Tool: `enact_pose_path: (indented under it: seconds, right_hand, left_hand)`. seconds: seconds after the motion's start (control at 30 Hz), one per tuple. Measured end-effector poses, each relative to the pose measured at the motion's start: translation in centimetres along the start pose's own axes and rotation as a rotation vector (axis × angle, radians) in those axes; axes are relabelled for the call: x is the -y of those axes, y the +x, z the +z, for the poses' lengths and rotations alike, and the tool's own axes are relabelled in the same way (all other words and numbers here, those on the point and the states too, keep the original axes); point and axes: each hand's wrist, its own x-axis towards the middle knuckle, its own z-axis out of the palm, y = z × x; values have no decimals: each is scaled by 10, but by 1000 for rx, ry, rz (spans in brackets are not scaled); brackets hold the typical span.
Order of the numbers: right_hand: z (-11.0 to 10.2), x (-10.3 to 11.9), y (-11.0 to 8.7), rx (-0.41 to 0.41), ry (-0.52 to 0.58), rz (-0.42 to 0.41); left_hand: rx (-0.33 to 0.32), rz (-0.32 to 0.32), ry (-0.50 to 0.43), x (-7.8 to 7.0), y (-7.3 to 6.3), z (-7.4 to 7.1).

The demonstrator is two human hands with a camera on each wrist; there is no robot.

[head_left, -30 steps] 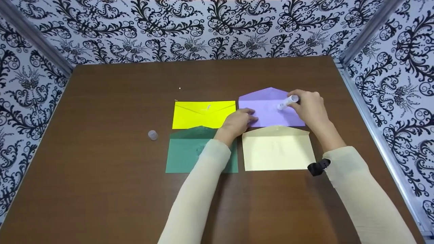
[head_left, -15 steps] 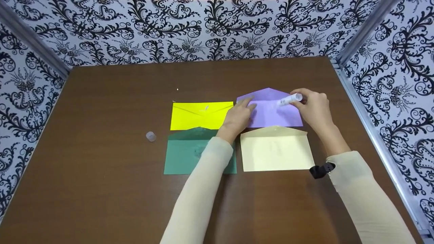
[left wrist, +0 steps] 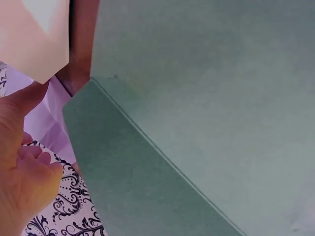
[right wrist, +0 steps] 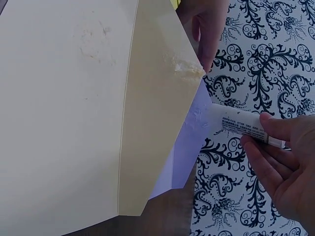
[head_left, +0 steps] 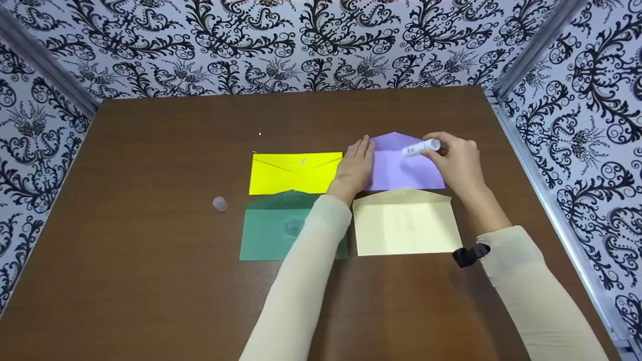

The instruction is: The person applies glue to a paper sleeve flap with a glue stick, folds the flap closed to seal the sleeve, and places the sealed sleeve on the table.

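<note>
A purple envelope (head_left: 409, 170) lies with its pointed flap spread open toward the back. My left hand (head_left: 356, 164) rests on its left side, fingers extended and pointing away from me. In my right hand (head_left: 459, 158) a white glue stick (head_left: 421, 148) is pinched between thumb and fingers, tilted over the envelope's upper part. The right wrist view shows the glue stick (right wrist: 243, 124) and its printed label, near wet-looking smears on the purple paper (right wrist: 194, 123). Whether the tip touches the paper is hard to tell.
Left of the purple one lies a yellow envelope (head_left: 286, 178), flap folded down. Nearer me are a green envelope (head_left: 268, 235) and a cream envelope (head_left: 406, 225), both with flaps up. A small translucent cap (head_left: 219, 204) sits farther left on the brown table (head_left: 150, 250).
My left hand has slid up the purple envelope's left side, its fingers now straighter and pointing away. The glue stick shifted right, then back left, and now tilts flatter.
</note>
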Motion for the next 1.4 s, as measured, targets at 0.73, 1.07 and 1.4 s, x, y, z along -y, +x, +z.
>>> enact_pose_path:
  seconds: [0.73,1.07,1.4]
  right_hand:
    - [-6,-7,-4,-98,66,-5]
    - [-4,-14,-7,-90,74,-7]
    - [-3,-18,-10,-85,67,8]
  left_hand:
    - [224,97,153,-19,-13,-17]
    - [213,137,244,-28,-16,-16]
    - [249,256,168,-22,-8,-11]
